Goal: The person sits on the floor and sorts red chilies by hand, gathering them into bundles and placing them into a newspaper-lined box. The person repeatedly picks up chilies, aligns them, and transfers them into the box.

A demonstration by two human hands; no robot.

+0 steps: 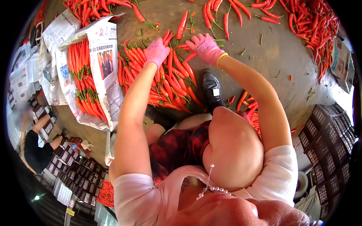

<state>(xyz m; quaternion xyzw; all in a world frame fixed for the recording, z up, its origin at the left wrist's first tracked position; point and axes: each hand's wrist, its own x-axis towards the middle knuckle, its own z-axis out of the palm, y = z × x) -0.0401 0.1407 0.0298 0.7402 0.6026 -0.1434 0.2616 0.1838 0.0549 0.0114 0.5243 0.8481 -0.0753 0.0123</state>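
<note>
Both of my hands wear pink gloves and reach to a heap of long red chili peppers point(171, 88) on the floor in front of me. Over the heap's far edge, my left hand point(156, 52) is curled, with red chilies point(167, 37) sticking out past its fingers. Just right of it, my right hand point(206, 49) has its fingers bent over a few red chilies point(189, 57); their tips show at its left and green stems at its right. The palms are hidden. Left of the heap, a newspaper-lined container point(109, 81) holds chilies stacked in neat layers.
Loose chilies point(226, 24) lie ahead, with a large pile point(315, 26) at the far right. My black shoe point(212, 88) stands beside the heap. Dark plastic crates point(326, 147) are stacked at right, more crates point(81, 165) at lower left. Another person point(37, 147) is at far left.
</note>
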